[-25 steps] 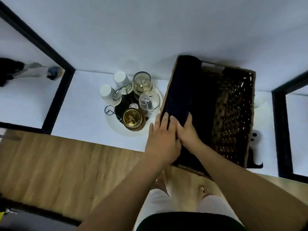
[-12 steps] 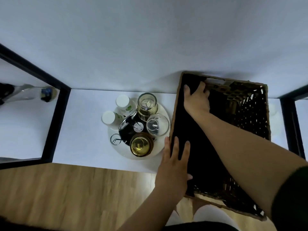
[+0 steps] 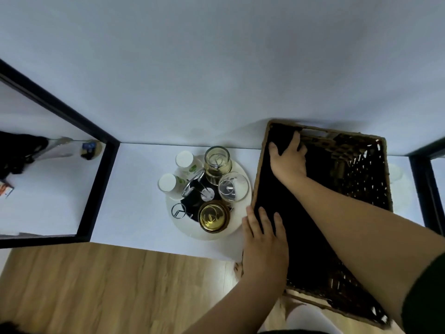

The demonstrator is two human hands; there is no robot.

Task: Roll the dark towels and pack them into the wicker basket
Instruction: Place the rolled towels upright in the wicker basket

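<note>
White tray (image 3: 178, 231) of glassware beside basket, untouched | my left hand (image 3: 263, 247) flat, fingers spread on dark towel (image 3: 281, 203), near end | my right hand (image 3: 287, 159) since moved to far end, pressing | towel seated along wicker basket (image 3: 382, 165) left wall; right side unfilled.

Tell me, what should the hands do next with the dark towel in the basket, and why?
Probably press the dark rolled towel snug against the brown wicker basket's left wall. The right hand rests flat on its far end, the left hand on its near end, and the basket's right side looks bare, leaving room for more.
</note>
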